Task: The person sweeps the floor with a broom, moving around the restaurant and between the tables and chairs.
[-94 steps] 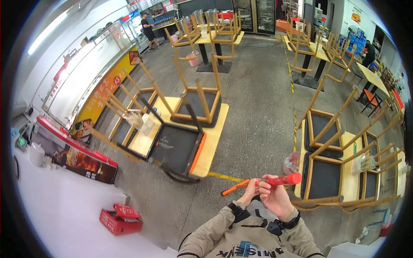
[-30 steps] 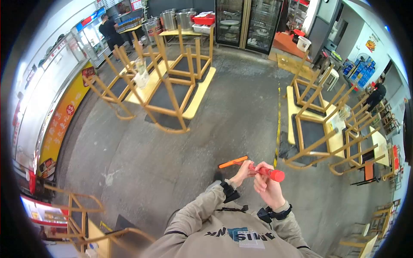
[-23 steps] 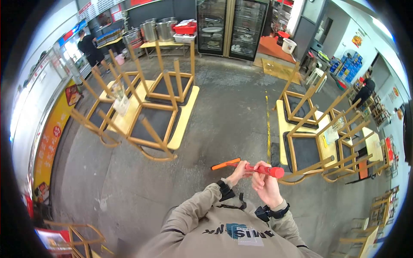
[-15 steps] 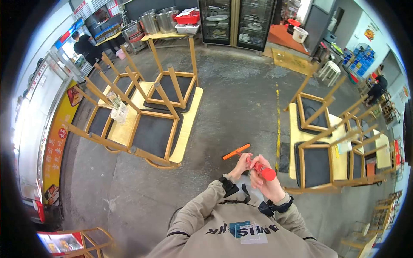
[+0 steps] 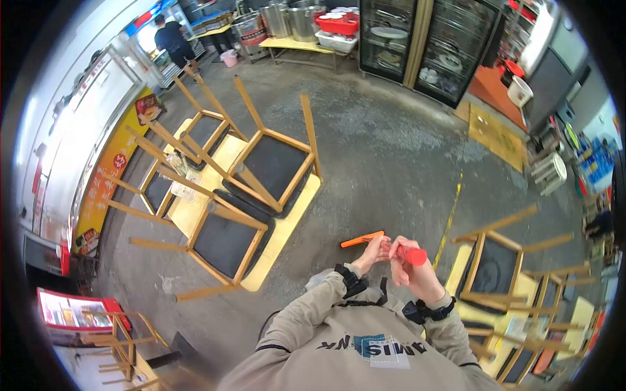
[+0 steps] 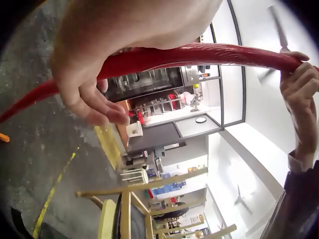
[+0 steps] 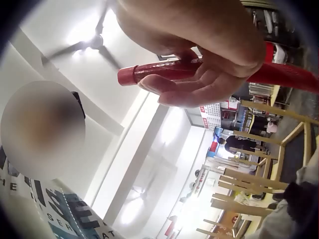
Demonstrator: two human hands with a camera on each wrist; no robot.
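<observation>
A long red-handled floor squeegee [image 5: 412,255] slants down ahead of the body, its narrow orange head [image 5: 362,240] low over the floor. My left hand [image 5: 373,256] grips the shaft lower down; in the left wrist view its fingers bend around the red pole [image 6: 219,54]. My right hand [image 5: 415,276] holds the pole close to its rounded top end, and that end [image 7: 128,75] sticks out past the fingers in the right wrist view. The dark lower edge of the head is mostly hidden from above.
Upturned chairs [image 5: 270,166] rest on a yellow table [image 5: 287,260] to the left, more on a table [image 5: 460,264] at right. A yellow line [image 5: 450,225] crosses the wet-looking floor. Behind stand glass-door cabinets [image 5: 417,45], steel pots [image 5: 303,23] and a person [image 5: 171,42].
The view has moved forward up the aisle and turned, bringing the cabinets and left table nearer. The orange head shifts about in front of the body; both hands keep their hold on the squeegee.
</observation>
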